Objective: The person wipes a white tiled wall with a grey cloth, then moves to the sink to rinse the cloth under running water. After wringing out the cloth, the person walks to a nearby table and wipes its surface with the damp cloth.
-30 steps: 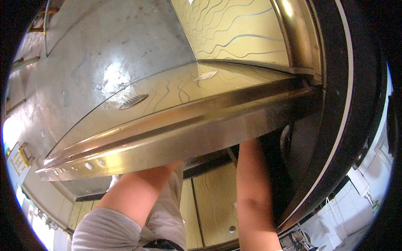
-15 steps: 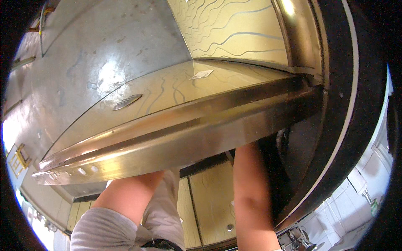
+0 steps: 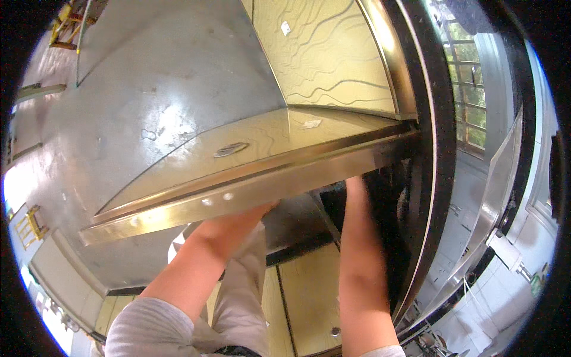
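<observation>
A cream wavy-patterned panel (image 3: 262, 134) with a brass-coloured metal rail (image 3: 256, 184) along its near edge stretches across in front of me. Set into the panel is an oval slotted fitting (image 3: 231, 150). My left forearm (image 3: 217, 244) reaches up and right, its wrist going beneath the rail near the middle. Farther right, my right forearm (image 3: 358, 262) runs straight forward into the dark gap under the rail's right part. The rail and shadow hide the fingers of both hands, so what they touch does not show.
Another cream wavy panel (image 3: 324, 53) meets the first at the back. At right stands a dark frame edge (image 3: 437, 119) with a white line, a barred window (image 3: 470, 89) beyond it. Grey floor (image 3: 172, 65) lies left, with a yellow stool (image 3: 33, 225).
The view has shifted, so the rail sits farther right and more of its left end and the window show. More of my left forearm is visible below the rail.
</observation>
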The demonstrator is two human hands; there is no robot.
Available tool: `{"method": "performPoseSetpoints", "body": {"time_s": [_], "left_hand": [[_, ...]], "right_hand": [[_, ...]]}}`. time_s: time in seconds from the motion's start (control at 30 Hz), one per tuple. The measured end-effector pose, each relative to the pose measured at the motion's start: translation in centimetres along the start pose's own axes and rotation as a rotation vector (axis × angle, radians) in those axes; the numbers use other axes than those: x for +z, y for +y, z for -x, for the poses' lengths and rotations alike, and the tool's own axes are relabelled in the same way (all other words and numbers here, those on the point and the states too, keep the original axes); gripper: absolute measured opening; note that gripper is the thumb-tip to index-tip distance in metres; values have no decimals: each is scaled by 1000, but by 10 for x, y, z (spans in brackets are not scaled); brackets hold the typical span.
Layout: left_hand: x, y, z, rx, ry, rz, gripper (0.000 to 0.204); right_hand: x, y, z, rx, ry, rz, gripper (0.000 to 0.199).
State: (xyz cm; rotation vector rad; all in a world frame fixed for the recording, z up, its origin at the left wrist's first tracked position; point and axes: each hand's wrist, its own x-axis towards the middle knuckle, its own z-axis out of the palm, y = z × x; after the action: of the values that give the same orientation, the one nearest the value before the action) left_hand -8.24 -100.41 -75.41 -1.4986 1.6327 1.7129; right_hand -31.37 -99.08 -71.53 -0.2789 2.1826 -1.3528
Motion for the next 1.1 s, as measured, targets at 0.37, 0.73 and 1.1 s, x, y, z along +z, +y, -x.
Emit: {"method": "performPoseSetpoints", "body": {"time_s": [0.37, 0.73, 1.1], "left_hand": [[-108, 1, 203, 200, -485, 793, 35], [-337, 47, 487, 112, -185, 1045, 38], [-407, 96, 581, 421, -67, 1394, 43]], "right_hand": [[4, -79, 148, 33, 115, -261, 28], [86, -357, 303, -870, -361, 621, 32], [57, -329, 376, -710, -291, 883, 40]]}}
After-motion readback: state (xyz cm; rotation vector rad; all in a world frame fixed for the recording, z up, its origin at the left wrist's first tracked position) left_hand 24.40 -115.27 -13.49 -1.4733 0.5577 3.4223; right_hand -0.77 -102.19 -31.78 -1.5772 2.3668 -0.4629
